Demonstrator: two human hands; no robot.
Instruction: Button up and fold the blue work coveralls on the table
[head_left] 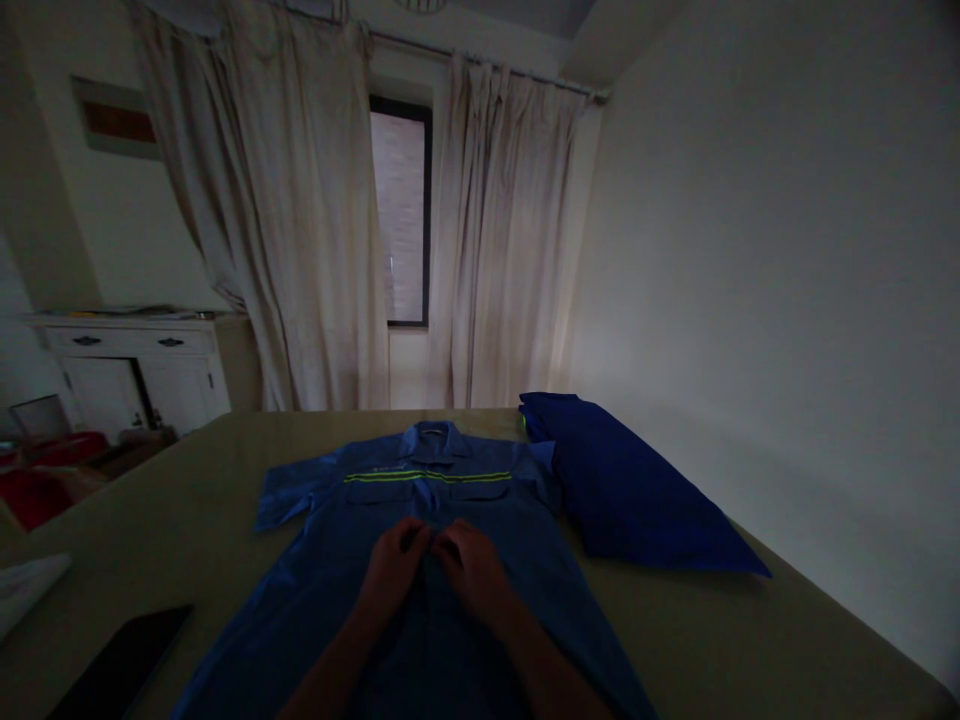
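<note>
A blue short-sleeved work shirt (315,560) with a yellow-green reflective stripe lies flat, front up, on a beige surface (712,640), collar pointing away from me. My left hand (394,565) and my right hand (472,562) rest side by side on the middle of its front, fingertips pinched together at the shirt's centre placket. Both hands have curled fingers pressing on the fabric. The room is dim, so small details at the fingertips are hard to make out.
Folded blue fabric (637,490) lies to the right of the shirt. A dark flat device (124,665) and a white item (26,590) sit at the near left. A white cabinet (135,365), curtains (300,230) and a window (405,210) stand beyond.
</note>
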